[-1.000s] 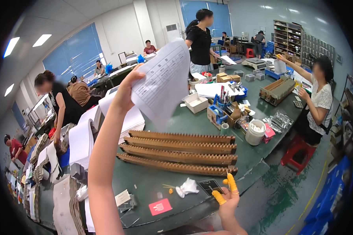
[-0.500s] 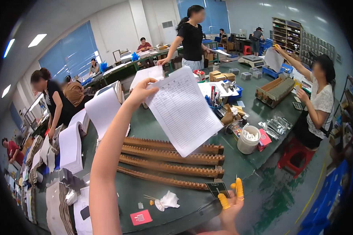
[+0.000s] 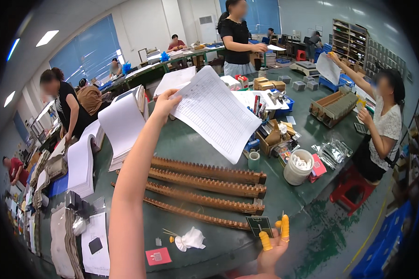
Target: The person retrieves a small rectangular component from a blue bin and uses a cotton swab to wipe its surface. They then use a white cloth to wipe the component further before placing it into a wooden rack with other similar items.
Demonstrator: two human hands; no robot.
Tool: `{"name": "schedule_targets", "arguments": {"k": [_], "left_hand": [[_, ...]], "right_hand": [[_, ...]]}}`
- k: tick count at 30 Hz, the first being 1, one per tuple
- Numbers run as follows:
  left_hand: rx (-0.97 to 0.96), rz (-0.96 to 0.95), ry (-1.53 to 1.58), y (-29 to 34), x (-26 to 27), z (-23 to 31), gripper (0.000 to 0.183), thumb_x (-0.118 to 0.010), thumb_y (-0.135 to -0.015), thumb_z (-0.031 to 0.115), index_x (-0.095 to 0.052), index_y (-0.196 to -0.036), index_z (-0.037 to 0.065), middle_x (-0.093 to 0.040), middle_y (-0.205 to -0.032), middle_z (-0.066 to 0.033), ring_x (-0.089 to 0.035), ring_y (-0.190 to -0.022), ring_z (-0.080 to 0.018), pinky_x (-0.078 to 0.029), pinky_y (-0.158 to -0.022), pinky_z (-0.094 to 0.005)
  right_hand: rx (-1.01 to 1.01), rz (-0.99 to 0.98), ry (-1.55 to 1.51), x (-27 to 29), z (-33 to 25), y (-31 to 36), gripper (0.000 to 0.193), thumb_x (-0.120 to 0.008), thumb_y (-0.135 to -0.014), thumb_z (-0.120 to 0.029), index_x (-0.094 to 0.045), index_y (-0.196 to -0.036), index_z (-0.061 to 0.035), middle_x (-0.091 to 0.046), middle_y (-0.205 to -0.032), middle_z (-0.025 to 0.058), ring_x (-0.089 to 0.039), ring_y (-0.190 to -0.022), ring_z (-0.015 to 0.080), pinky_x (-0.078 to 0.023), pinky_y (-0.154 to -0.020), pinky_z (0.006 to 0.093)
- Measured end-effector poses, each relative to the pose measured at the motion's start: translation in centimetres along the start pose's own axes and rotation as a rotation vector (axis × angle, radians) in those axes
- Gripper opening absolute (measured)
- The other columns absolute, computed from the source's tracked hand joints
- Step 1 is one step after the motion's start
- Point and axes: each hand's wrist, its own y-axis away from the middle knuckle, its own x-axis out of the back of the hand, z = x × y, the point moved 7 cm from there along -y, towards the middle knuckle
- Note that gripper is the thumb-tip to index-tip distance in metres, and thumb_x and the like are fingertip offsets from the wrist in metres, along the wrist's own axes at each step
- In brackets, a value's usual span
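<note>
The left hand (image 3: 165, 103) is pinching a white printed paper sheet (image 3: 216, 114) by its corner, lifting it at upper centre above the green table (image 3: 191, 139), seemingly for reading. The right hand (image 3: 272, 246), wearing orange rubber finger cots (image 3: 285, 226), is hovering open and empty at the bottom edge, beside long brown toothed cardboard strips (image 3: 205, 188).

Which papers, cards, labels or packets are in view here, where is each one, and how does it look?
Printed sheet: white, ruled table, held up by the left hand.
Dark card: green-edged, at the table edge, by the right hand with yellow finger covers.
Red card: square, near table edge.
Silver packets: shiny, right side.
Paper stacks: white, left.
</note>
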Motion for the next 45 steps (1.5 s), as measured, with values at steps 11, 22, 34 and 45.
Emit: {"name": "schedule_targets", "arguments": {"k": [11,22,34,45], "left_hand": [[0.119,0.488,0.430,-6.7,3.3,-11.2,0.023,-0.056,-0.084,-0.001,-0.059,-0.106,-0.004,-0.064,-0.100,-0.0139,-0.065,-0.085,-0.0224,-0.054,-0.073,-0.0349],[0.167,0.738,0.489,-9.0,-10.3,-13.7,0.032,-0.048,-0.086,-0.001,-0.032,-0.113,0.007,-0.045,-0.114,-0.0176,-0.051,-0.103,-0.0249,-0.044,-0.086,-0.0347],[0.242,0.372,0.698,-14.2,-20.4,-18.8,0.069,-0.052,-0.076,-0.009,-0.021,-0.133,0.014,-0.029,-0.135,-0.0184,-0.036,-0.123,-0.0307,-0.031,-0.101,-0.0463],[0.018,-0.082,-0.318,-3.3,-13.0,-0.6,0.078,-0.073,-0.067,0.032,-0.038,-0.133,0.010,-0.035,-0.130,-0.0210,-0.028,-0.126,-0.0355,-0.029,-0.106,-0.0387]], "right_hand": [[0.073,0.199,-0.149,0.8,0.8,-1.5,0.079,-0.072,-0.067,0.012,-0.037,-0.137,-0.0004,-0.050,-0.114,0.0070,-0.058,-0.092,0.0187,-0.053,-0.080,0.0314],[-0.197,-0.248,-0.900,6.0,4.4,-2.1,0.053,-0.056,-0.087,-0.005,-0.038,-0.137,-0.0031,-0.056,-0.119,0.0121,-0.055,-0.108,0.0214,-0.045,-0.093,0.0304],[0.150,-0.092,-0.452,3.0,1.5,-1.0,0.070,-0.049,-0.088,0.010,-0.023,-0.147,-0.0155,-0.046,-0.137,0.0140,-0.055,-0.112,0.0241,-0.050,-0.084,0.0294],[0.299,0.317,0.107,4.7,1.1,-0.4,0.048,-0.048,-0.094,-0.021,-0.037,-0.136,-0.0026,-0.053,-0.117,0.0106,-0.054,-0.099,0.0196,-0.044,-0.087,0.0321]]}}
